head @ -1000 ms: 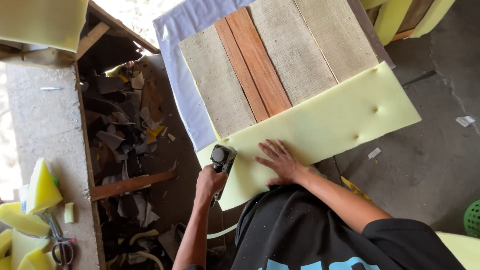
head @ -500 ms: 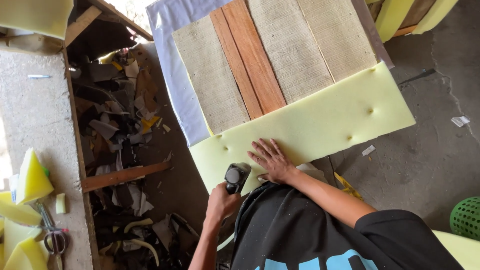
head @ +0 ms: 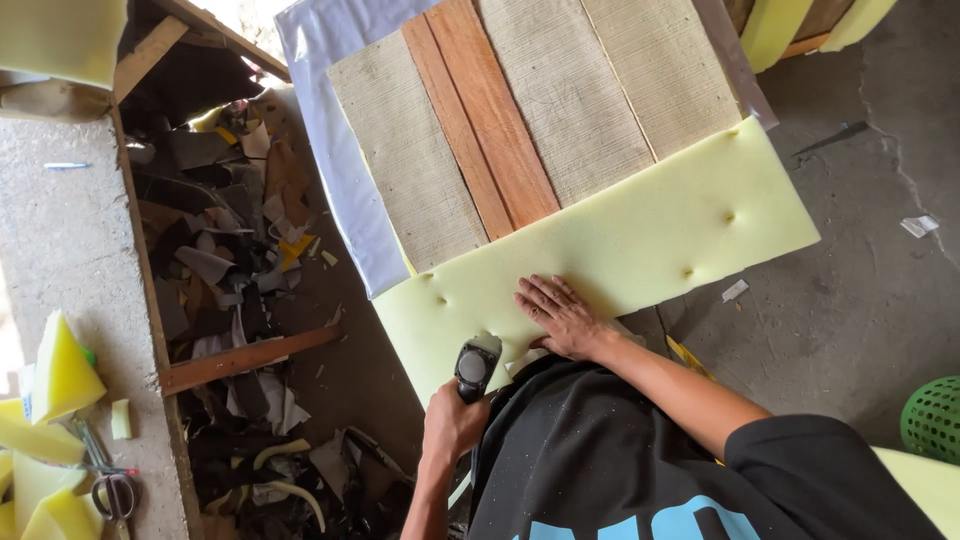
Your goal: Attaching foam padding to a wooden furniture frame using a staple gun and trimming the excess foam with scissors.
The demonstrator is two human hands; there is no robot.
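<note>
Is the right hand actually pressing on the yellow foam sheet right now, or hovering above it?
Touching. The head view shows the right hand lying palm-down, fingers spread flat on the yellow foam sheet, with no gap or shadow beneath them.

Black staple gun upright on pale-yellow dimpled foam sheet.

Concrete floor, paper scraps, green basket

The staple gun's nose is hidden; the green basket is cut off at the frame's edge.
</note>
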